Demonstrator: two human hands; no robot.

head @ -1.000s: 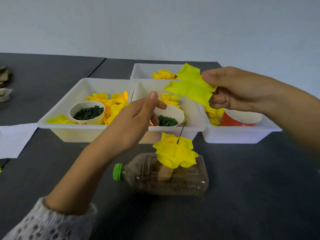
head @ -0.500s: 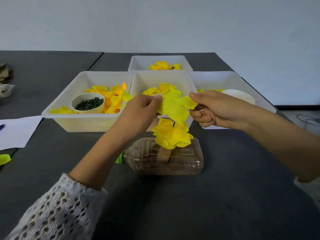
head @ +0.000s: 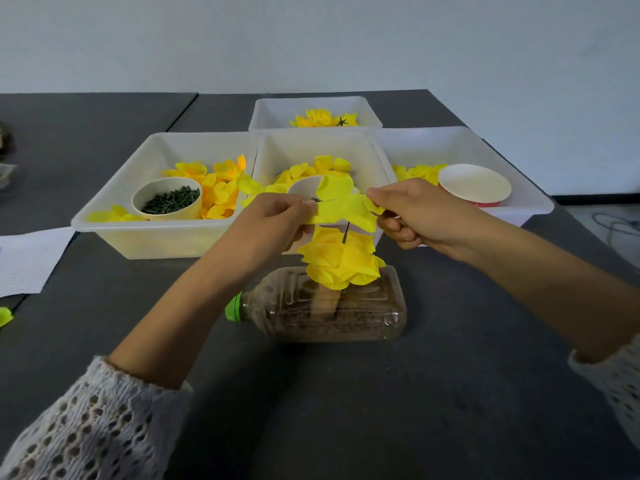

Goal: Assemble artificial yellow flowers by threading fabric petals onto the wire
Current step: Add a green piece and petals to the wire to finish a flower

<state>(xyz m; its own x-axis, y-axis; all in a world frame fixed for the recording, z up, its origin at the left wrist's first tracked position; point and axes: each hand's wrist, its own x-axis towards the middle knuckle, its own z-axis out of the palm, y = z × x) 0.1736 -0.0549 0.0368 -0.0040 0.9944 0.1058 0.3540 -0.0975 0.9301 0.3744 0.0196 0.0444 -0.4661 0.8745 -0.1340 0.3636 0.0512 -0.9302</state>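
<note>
A yellow fabric petal layer (head: pixel 341 206) is stretched flat between both hands above a thin dark wire (head: pixel 345 233). My left hand (head: pixel 273 221) pinches its left edge and my right hand (head: pixel 412 211) pinches its right edge. The wire rises from a half-built yellow flower (head: pixel 341 259), which sits on a peg on a clear plastic bottle (head: pixel 325 306) lying on its side with a green cap. The wire's tip is hidden under the held layer.
Three white bins stand behind: the left bin (head: pixel 104 216) holds yellow petals and a cup of dark green pieces (head: pixel 167 201); the middle holds petals; the right holds a red paper cup (head: pixel 474 184). A farther bin (head: pixel 315 112) holds finished flowers. White paper (head: pixel 27 258) lies left.
My right hand brought the petal layer down from the upper right to just over the wire. My left hand rose and took its left edge.
</note>
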